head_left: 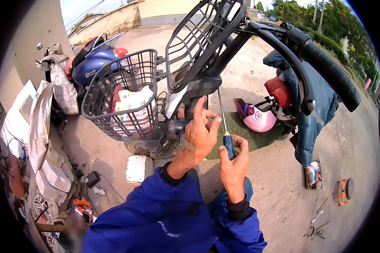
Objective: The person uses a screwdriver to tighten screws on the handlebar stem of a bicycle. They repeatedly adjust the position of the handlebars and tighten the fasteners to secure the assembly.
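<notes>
My right hand [234, 166] is closed around the dark blue handle of a screwdriver [228, 144]. Its long metal shaft points up to the underside of the black front body [203, 86] of an electric bike; whether the tip touches is hard to tell. To the left of the shaft is my left hand [199, 134], its index finger stretched upward and its thumb apart, with nothing visibly held. A bandage strip is on that wrist. Above both hands tilts a black grid basket [190, 40], with the handlebar grip [331, 69] at the upper right.
A black crate-like basket [120, 101] with printed packages sits left. A pink helmet [259, 120] and blue padded cover [310, 126] hang at right. Beyond lie a tool tray [313, 173], orange-framed stool [345, 192] and loose tools [317, 217]. White blocks [137, 168] and rubble [57, 177] lie left.
</notes>
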Action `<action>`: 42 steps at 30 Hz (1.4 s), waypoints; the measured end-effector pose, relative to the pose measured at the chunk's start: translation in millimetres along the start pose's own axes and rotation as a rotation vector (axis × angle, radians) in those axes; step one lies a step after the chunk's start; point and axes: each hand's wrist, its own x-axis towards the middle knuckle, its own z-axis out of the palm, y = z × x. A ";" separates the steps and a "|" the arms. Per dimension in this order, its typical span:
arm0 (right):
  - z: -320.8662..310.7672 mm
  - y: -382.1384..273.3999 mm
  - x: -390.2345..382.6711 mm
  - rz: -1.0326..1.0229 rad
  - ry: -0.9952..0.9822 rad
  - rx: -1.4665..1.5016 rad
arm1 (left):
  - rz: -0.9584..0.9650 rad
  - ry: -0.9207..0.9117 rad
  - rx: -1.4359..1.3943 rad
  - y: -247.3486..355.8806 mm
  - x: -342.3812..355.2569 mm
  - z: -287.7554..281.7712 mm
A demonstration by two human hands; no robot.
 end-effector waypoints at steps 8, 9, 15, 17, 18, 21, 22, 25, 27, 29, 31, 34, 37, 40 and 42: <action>-10.9 -12.0 6.3 0.590 -0.041 0.838 | -0.143 0.044 0.308 10.2 61.2 1.2; -11.3 -13.3 7.6 0.602 -0.034 0.864 | -0.149 0.037 0.300 9.4 63.7 -0.2; -6.1 -5.7 -0.8 -0.085 -0.060 -0.212 | -0.148 -0.029 0.505 -0.2 70.7 -5.3; -5.0 -1.2 3.1 -0.269 0.009 -0.337 | -0.155 -0.090 0.619 10.7 72.9 -7.1; -6.7 -3.9 4.6 -0.044 -0.042 -0.050 | -0.164 -0.097 0.673 10.2 73.3 -5.9; -11.2 -19.7 7.2 0.466 -0.139 0.612 | 0.002 0.029 0.738 13.3 68.3 -17.2; -10.7 -20.3 8.3 0.529 -0.138 0.693 | -0.010 0.032 0.792 24.0 66.6 -19.9; -11.9 -19.9 8.7 0.562 -0.142 0.749 | 0.220 0.238 0.762 19.0 66.2 -17.9; -11.7 -16.7 8.7 0.513 -0.142 0.703 | 0.385 0.219 0.783 13.1 75.5 -17.2; -9.5 -15.4 7.4 0.434 -0.168 0.576 | 0.511 0.165 0.787 6.6 86.0 -23.0; -6.2 -15.0 7.2 0.350 -0.172 0.416 | 0.467 0.124 0.810 8.8 88.5 -25.7; -2.4 -5.6 8.6 0.293 -0.177 0.435 | 0.252 0.075 0.551 4.7 104.1 -23.0; -4.4 -4.9 10.7 0.204 -0.158 0.376 | 0.357 0.143 0.623 2.3 113.2 -22.7; -6.2 -11.6 11.2 0.154 -0.113 0.415 | 0.377 0.093 0.745 1.8 120.6 -34.8; -6.2 -9.0 14.5 0.158 -0.113 0.401 | 0.412 0.069 0.763 0.0 121.9 -32.7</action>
